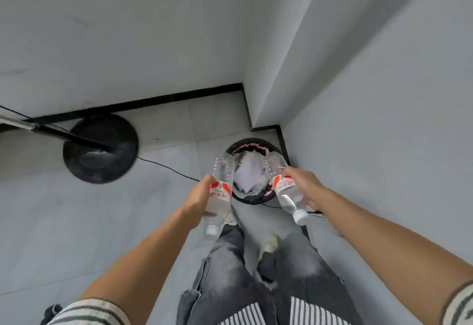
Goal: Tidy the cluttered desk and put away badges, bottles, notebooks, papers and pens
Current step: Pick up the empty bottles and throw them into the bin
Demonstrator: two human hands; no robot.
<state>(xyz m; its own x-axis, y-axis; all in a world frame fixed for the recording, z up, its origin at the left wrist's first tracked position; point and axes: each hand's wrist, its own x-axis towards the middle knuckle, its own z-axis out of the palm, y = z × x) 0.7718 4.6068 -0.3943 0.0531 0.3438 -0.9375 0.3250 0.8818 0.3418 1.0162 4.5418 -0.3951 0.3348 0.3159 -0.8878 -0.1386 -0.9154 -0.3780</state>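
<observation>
Left hand (pixel 198 196) grips bottle (pixel 220 191); right hand (pixel 304 186) grips second bottle (pixel 284 186); both above bin (pixel 231 149).

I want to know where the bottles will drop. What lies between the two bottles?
In the head view, between the left bottle and the right bottle lies the open black bin, stuffed with crumpled paper.

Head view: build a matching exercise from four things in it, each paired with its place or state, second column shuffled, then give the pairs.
Things:
1. Clear plastic bottle with red label in the left hand
2. Clear plastic bottle with red label in the right hand
3. Round black waste bin
4. Round black lamp base

Places or states:
A. On the floor by the wall, thin cable trailing from it
B. In the corner, filled with crumpled white paper
C. Held over the bin's right edge, white cap toward the person
D. Held at the bin's left edge, white cap toward the person

Pairs: 1-D, 2-C, 3-B, 4-A
</observation>
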